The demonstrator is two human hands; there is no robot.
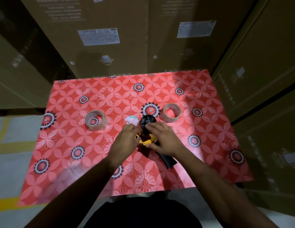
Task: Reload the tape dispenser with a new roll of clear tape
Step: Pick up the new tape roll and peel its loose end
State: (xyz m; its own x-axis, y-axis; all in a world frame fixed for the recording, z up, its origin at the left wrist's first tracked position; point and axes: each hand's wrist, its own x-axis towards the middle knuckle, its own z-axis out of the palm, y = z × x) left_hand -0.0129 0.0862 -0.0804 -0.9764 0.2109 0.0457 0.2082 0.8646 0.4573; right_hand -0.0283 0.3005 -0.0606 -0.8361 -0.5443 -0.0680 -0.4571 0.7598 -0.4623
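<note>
The tape dispenser (147,129) lies near the middle of the red flowered table, with a yellow frame, a black round hub and a black handle pointing toward me. My right hand (163,139) lies over its right side and grips the frame. My left hand (127,139) pinches the frame's left edge. A small white round piece (130,120) sits just left of the hub, at my left fingertips. A full roll of clear tape (95,120) stands to the left. A thin, nearly spent roll (171,112) stands to the right.
The table (209,162) is covered with a red patterned cloth. Tall cardboard boxes (117,38) stand right behind it and along its right side. A grey floor with yellow lines (10,143) shows to the left.
</note>
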